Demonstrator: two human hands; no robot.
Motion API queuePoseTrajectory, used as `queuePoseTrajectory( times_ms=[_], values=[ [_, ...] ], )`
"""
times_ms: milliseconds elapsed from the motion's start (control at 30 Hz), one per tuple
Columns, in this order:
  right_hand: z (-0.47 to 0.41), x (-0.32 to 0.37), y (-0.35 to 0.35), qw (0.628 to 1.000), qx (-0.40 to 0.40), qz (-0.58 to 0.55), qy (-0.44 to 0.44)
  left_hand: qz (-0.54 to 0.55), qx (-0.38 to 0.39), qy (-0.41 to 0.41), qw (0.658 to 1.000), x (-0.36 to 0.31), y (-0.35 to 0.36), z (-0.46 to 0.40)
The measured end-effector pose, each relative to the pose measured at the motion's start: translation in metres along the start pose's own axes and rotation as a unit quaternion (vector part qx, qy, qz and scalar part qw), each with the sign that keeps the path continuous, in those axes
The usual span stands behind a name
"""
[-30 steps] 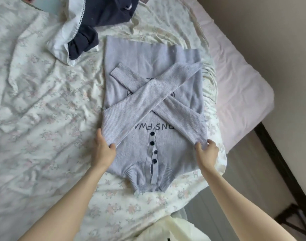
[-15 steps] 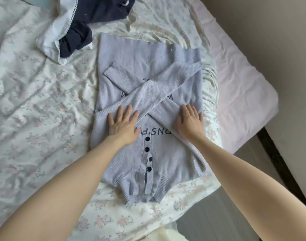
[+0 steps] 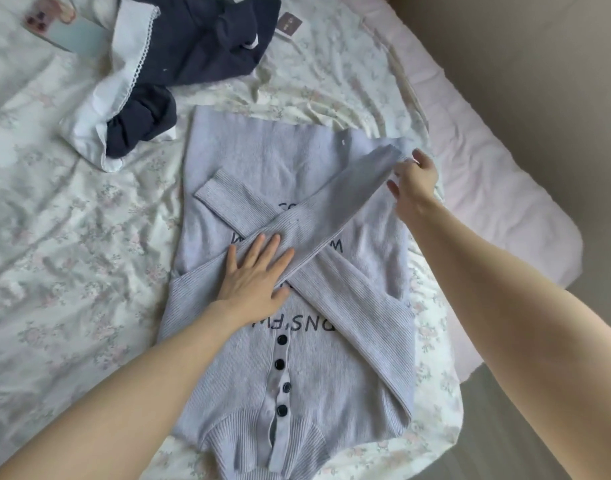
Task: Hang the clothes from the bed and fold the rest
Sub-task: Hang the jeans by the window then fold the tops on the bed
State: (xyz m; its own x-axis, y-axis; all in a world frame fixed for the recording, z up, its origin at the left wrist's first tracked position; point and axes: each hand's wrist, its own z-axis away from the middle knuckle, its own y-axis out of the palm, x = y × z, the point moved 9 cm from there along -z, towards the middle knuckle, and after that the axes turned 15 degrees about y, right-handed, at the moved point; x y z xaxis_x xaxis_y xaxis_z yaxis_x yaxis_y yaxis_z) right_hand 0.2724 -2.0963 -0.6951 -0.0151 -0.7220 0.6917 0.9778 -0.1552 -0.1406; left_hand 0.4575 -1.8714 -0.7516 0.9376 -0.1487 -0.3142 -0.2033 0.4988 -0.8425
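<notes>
A lilac knit sweater (image 3: 248, 161) with dark buttons and dark lettering lies flat on the bed, collar toward me, its two sleeves crossed over the chest. My left hand (image 3: 255, 275) presses flat with straight fingers on the crossing of the sleeves. At the sweater's far right corner, my right hand (image 3: 413, 183) holds the cuff end of the upper sleeve, fingers partly hidden behind the fabric. A crumpled navy and white garment (image 3: 193, 50) lies beyond the sweater at the upper left.
The bed is covered by a wrinkled floral sheet (image 3: 61, 237); a pink mattress edge (image 3: 487, 174) runs along the right, with floor and wall beyond. A phone (image 3: 58, 26) lies at the top left, and a small brown tag (image 3: 290, 24) rests by the navy garment.
My right hand left the sweater's middle and went up and right to the upper sleeve's cuff. My left hand slid slightly forward onto the crossing of the sleeves.
</notes>
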Motion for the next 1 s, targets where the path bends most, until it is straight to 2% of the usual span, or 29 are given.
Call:
queuePoseTrajectory(
  times_ms=[100, 133, 200, 267, 367, 467, 533, 567, 700, 767, 800, 867, 1000],
  values=[
    [0.003, -0.016, -0.028, 0.998, -0.055, 0.032, 0.024, -0.004, -0.007, 0.001, 1.0, -0.002, -0.003, 0.002],
    [0.01, -0.019, -0.037, 0.995, -0.082, 0.051, 0.011, -0.007, -0.01, 0.002, 1.0, -0.003, -0.004, 0.004],
    [0.036, -0.02, -0.049, 0.981, -0.126, 0.126, -0.074, -0.012, -0.022, 0.002, 1.0, -0.006, -0.005, 0.012],
    [0.066, -0.032, -0.051, 0.96, -0.12, 0.209, -0.146, -0.005, -0.035, -0.01, 0.999, -0.007, -0.004, 0.027],
    [0.109, -0.088, -0.059, 0.932, -0.08, 0.319, -0.15, 0.021, -0.033, -0.065, 0.997, -0.002, 0.013, 0.067],
    [0.156, -0.152, -0.08, 0.893, -0.083, 0.402, -0.184, 0.025, -0.012, -0.104, 0.994, 0.005, 0.044, 0.112],
    [0.185, -0.193, -0.096, 0.841, -0.094, 0.491, -0.206, 0.018, 0.004, -0.098, 0.995, 0.007, 0.064, 0.138],
    [0.195, -0.21, -0.101, 0.803, -0.09, 0.547, -0.219, 0.014, 0.013, -0.087, 0.996, 0.006, 0.072, 0.148],
    [0.24, -0.275, -0.102, 0.596, 0.015, 0.728, -0.34, -0.041, 0.058, -0.007, 0.997, 0.002, 0.095, 0.184],
    [0.249, -0.295, -0.105, 0.498, 0.059, 0.782, -0.37, -0.08, 0.074, 0.046, 0.993, 0.0, 0.098, 0.199],
    [0.247, -0.297, -0.107, 0.472, 0.065, 0.796, -0.374, -0.098, 0.072, 0.073, 0.99, -0.002, 0.096, 0.202],
    [0.238, -0.289, -0.11, 0.448, 0.048, 0.809, -0.376, -0.122, 0.051, 0.098, 0.986, -0.005, 0.085, 0.207],
    [0.22, -0.254, -0.106, 0.444, -0.025, 0.808, -0.386, -0.128, 0.03, 0.058, 0.99, 0.0, 0.081, 0.202]
  ],
)
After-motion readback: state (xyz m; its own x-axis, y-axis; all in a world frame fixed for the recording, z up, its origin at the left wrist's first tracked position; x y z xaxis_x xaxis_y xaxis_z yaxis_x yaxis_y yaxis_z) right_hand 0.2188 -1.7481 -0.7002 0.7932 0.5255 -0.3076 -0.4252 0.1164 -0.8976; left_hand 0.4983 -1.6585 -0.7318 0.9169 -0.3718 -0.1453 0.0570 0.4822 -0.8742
